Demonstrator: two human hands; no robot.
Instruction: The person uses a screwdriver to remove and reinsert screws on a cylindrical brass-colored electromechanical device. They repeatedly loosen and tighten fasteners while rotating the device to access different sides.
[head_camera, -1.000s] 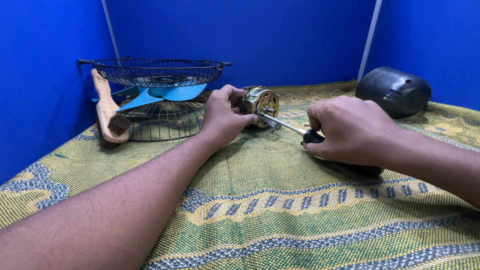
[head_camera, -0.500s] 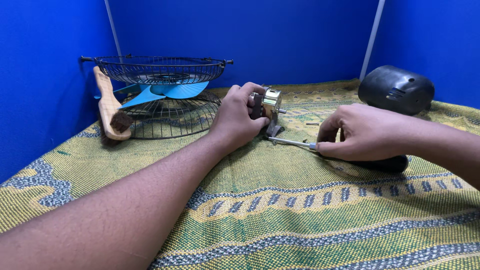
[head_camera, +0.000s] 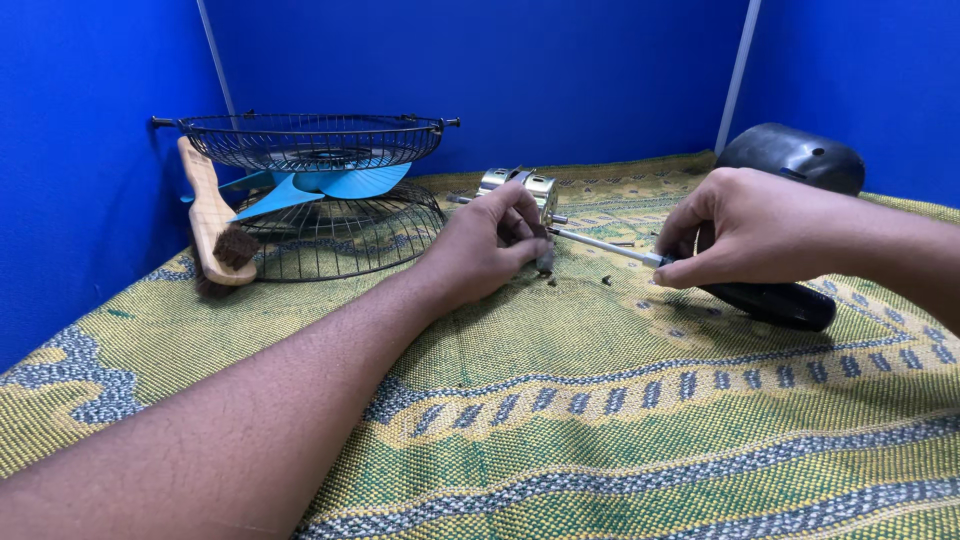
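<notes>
My left hand (head_camera: 487, 245) grips a small silver fan motor (head_camera: 520, 186) that stands on the woven mat (head_camera: 600, 400). A screwdriver (head_camera: 610, 247) with a thin metal shaft and a black handle (head_camera: 775, 302) lies in my right hand (head_camera: 745, 228). Its tip points left at the base of the motor, close to my left fingers. Tiny dark bits (head_camera: 606, 280), perhaps screws, lie on the mat under the shaft.
Two black wire fan guards (head_camera: 315, 140) with a light blue fan blade (head_camera: 320, 185) between them stand at the back left. A wooden-handled brush (head_camera: 215, 225) leans against them. A black rounded fan housing (head_camera: 795, 155) sits at the back right. Blue walls enclose the mat.
My right hand has drawn back to the right with the screwdriver, showing more of its shaft. My left hand has shifted its grip lower on the motor.
</notes>
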